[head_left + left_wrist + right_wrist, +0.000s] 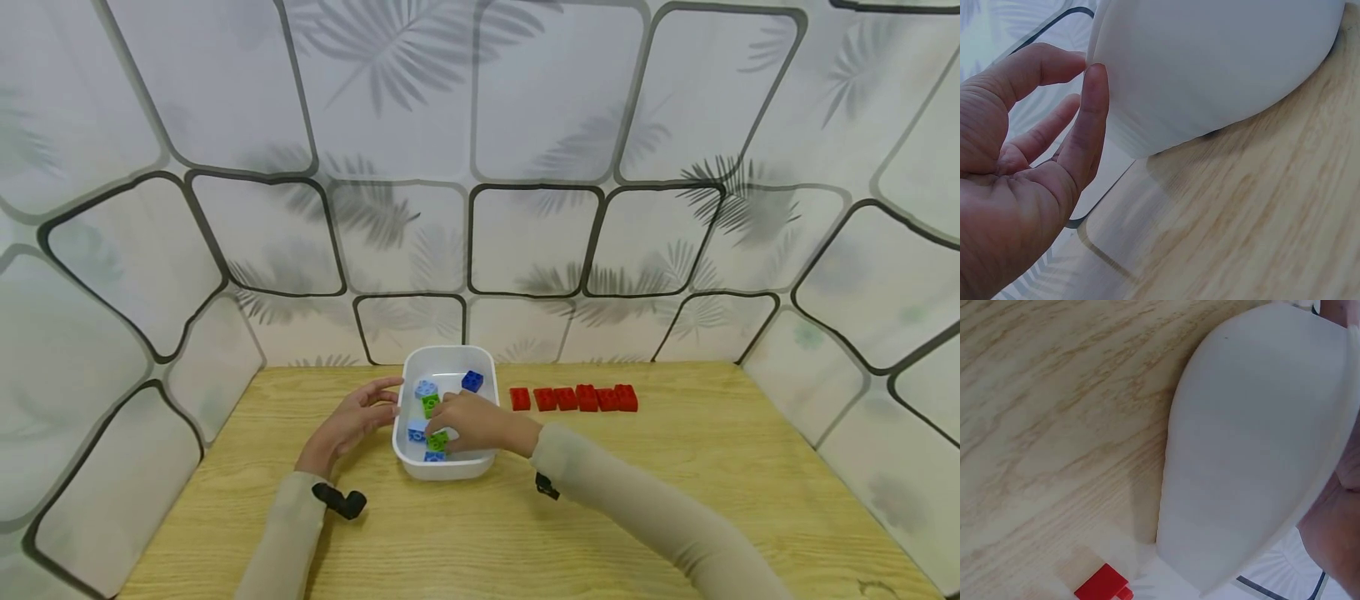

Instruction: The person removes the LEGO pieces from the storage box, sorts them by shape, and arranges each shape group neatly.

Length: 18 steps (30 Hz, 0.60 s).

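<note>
A white plastic tub (444, 472) stands on the table with several toy building bricks in it. My left hand (352, 425) is at the tub's left side; in the left wrist view its thumb and a bent finger meet at the rim. My right hand (472, 421) reaches over the right rim into the tub, fingers bent down among the bricks. Closest to its fingers are a green brick (437, 442) and a light blue brick (417, 431); the hand partly covers them, and the grip is hidden. Another green brick (430, 405), a light blue brick (426, 389) and a dark blue brick (472, 381) lie farther back.
Several red bricks (587, 397) form a row on the wooden table (525, 533), right of the tub. One red brick (1102, 584) appears beside the tub in the right wrist view. Patterned white fabric walls (532, 242) rise at the back and sides.
</note>
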Motion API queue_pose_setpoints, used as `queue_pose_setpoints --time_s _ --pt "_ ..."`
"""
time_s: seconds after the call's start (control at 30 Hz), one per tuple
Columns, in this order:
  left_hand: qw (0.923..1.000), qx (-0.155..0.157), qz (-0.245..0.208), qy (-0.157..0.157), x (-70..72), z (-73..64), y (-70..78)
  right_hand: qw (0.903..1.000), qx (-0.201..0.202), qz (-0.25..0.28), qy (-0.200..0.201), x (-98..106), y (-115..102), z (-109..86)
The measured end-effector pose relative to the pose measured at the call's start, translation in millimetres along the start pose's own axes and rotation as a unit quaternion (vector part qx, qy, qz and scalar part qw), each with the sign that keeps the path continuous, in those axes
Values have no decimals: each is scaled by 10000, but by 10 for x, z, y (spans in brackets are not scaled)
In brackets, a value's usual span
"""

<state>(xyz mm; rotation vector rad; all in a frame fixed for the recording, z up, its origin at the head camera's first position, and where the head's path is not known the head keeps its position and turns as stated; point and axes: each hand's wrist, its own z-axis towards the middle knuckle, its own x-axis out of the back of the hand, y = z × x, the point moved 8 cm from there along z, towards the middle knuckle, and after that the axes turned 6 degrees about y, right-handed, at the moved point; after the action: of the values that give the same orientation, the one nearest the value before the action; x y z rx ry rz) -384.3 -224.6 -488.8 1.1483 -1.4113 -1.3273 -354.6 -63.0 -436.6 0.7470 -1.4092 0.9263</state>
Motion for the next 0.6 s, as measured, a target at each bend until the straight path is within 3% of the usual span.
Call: queue_pose_setpoints --time_s 0.6 --pt "9999 26 99 58 7 8 -5 9999 -104 -89 -8 -67 -20 48"
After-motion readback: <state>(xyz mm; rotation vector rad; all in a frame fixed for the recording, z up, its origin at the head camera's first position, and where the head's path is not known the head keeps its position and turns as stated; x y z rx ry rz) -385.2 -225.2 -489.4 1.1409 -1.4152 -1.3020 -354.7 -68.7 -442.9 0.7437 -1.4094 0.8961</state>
